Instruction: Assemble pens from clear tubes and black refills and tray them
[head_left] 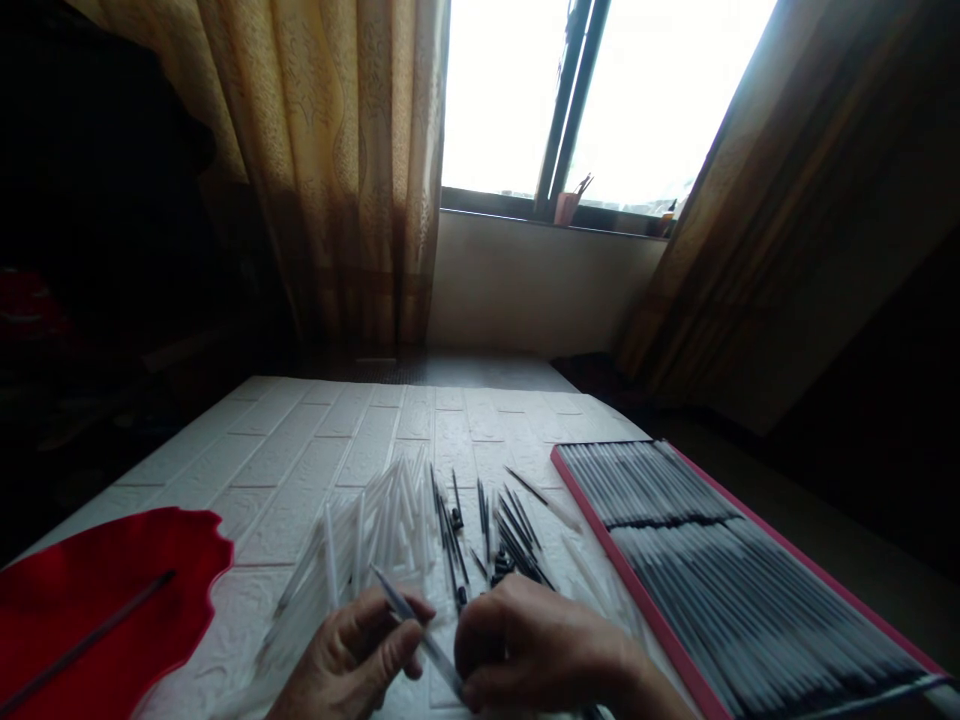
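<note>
At the far left, a glossy red dish with a scalloped edge (pixel 191 590) sits on a white, brick-patterned tabletop (pixel 300 425), a thin dark rod (pixel 97 635) lying across it. To its right spreads a loose pile of translucent whitish tubes (pixel 390 515). In front of this pile, the left hand (pixel 364 650) pinches a slim, pointed greyish tube (pixel 439 658) between thumb and fingers, tilted with its tip up and leftward. The right hand (pixel 525 645), its fingers curled in, is at the tube's lower end; whether it holds anything else cannot be told. Just beyond it lie slender black pointed sticks (pixel 514 525). At the far right, a pink-rimmed shallow box (pixel 611 550) holds dark-ended clear tubes (pixel 787 610) packed in two rows.
</note>
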